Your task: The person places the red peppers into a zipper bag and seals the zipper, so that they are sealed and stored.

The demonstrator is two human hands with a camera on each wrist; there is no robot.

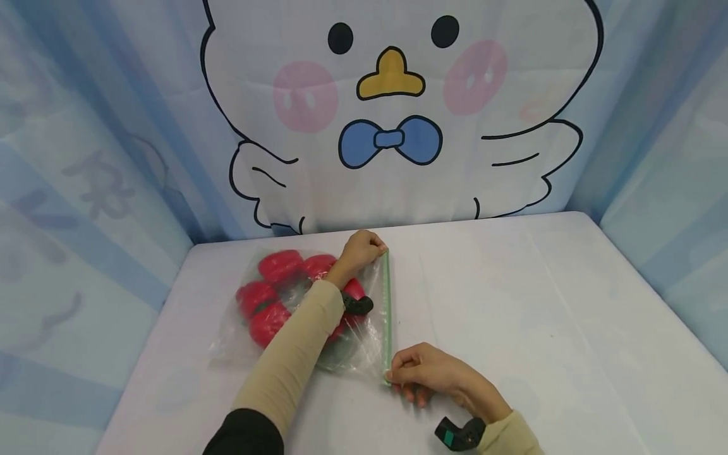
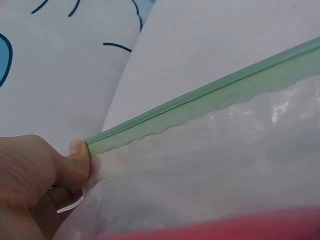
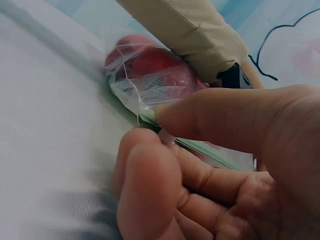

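A clear zip bag [image 1: 370,328] lies flat on the table, its green zip strip [image 1: 387,303] running along the right edge. Inside are several shiny, rounded red things [image 1: 270,323] set roughly in a ring; their kind cannot be told. My left hand [image 1: 359,251] reaches across the bag and pinches the far end of the strip, thumb [image 2: 78,152] on the corner. At the near end, my right hand [image 1: 435,373] pinches the strip's corner between thumb and finger. In the right wrist view, a small whitish piece [image 3: 166,136] shows beneath that thumb. The left forearm hides part of the bag.
A white-covered table [image 1: 512,303] extends to the right of the bag. Behind it hangs a curtain [image 1: 392,189] with a cartoon bird, and blue patterned curtains [image 1: 79,189] flank the sides. Each wrist wears a black device [image 1: 461,435].
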